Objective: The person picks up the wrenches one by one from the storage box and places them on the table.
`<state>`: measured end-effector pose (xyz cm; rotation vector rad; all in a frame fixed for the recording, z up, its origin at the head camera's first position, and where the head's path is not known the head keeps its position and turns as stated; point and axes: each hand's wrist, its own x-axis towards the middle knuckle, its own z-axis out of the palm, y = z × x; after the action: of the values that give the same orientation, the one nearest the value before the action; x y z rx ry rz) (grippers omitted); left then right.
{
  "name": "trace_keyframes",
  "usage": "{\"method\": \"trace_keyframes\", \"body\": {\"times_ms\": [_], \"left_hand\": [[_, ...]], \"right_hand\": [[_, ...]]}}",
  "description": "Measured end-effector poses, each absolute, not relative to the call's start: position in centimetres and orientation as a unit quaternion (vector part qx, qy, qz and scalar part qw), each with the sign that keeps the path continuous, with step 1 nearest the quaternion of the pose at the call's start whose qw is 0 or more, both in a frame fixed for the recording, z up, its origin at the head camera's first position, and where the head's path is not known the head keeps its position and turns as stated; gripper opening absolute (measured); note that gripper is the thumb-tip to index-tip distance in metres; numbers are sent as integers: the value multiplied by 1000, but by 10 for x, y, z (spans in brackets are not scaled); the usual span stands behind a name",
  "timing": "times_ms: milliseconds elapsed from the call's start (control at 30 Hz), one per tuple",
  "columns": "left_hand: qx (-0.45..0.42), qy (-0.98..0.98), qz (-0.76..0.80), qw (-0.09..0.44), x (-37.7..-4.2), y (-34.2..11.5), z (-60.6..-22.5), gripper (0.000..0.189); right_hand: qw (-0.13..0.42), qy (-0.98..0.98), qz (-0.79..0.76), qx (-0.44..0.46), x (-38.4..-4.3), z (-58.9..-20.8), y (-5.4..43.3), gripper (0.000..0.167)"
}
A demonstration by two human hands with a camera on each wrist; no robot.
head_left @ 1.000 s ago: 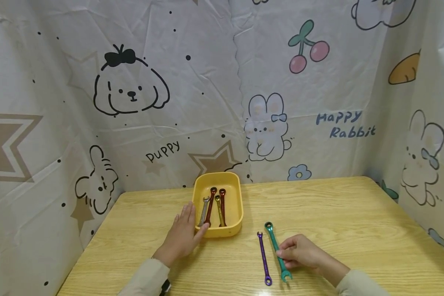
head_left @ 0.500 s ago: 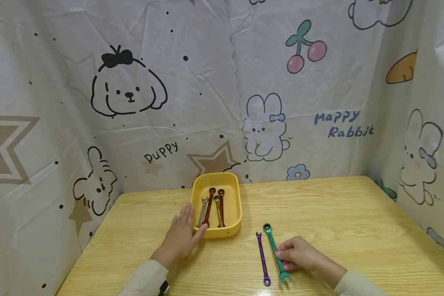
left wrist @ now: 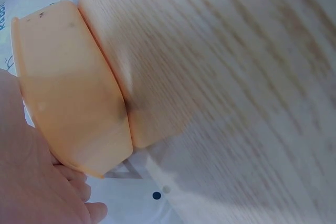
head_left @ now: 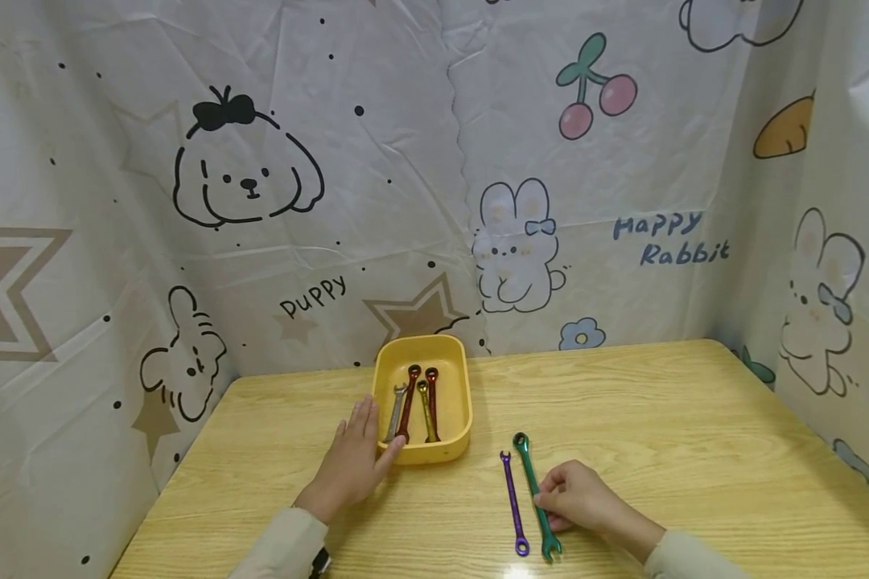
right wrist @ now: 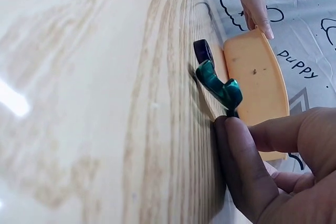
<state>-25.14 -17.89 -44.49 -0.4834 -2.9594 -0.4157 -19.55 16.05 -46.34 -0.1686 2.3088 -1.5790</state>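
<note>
My right hand [head_left: 582, 500] pinches the shaft of a green combination wrench [head_left: 528, 465] between thumb and fingers. The wrench lies along the table, its ratchet ring end pointing away and its open jaws toward me. Just left of it lies a thinner purple wrench [head_left: 514, 508], parallel or nearly so. In the right wrist view the green open end [right wrist: 223, 90] sticks out past my fingertips. My left hand [head_left: 348, 465] rests with straight fingers against the left side of a yellow plastic bin [head_left: 434, 455], thumb at its front rim. The left wrist view shows that bin's wall [left wrist: 79, 87] beside the palm.
Inside the bin lie a silver wrench [head_left: 395, 412], two red wrenches [head_left: 409, 402] and a gold wrench [head_left: 427, 412]. The bin stands near the table's back edge. A printed cloth [head_left: 376, 185] hangs behind and at both sides of the wooden table [head_left: 623, 410].
The green wrench, still pinched by my right hand, has shifted slightly left, closer to the purple wrench. My left hand stays at the bin.
</note>
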Motion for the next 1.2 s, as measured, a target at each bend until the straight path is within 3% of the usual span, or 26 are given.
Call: {"method": "trace_keyframes", "body": {"times_ms": [867, 1200], "left_hand": [[-157, -976, -142, 56, -252, -180, -446, 83], [-157, -975, -147, 52, -252, -179, -447, 84]], "right_hand": [[142, 848, -508, -58, -197, -463, 159, 16], [155, 843, -510, -66, -199, -463, 163, 15]]}}
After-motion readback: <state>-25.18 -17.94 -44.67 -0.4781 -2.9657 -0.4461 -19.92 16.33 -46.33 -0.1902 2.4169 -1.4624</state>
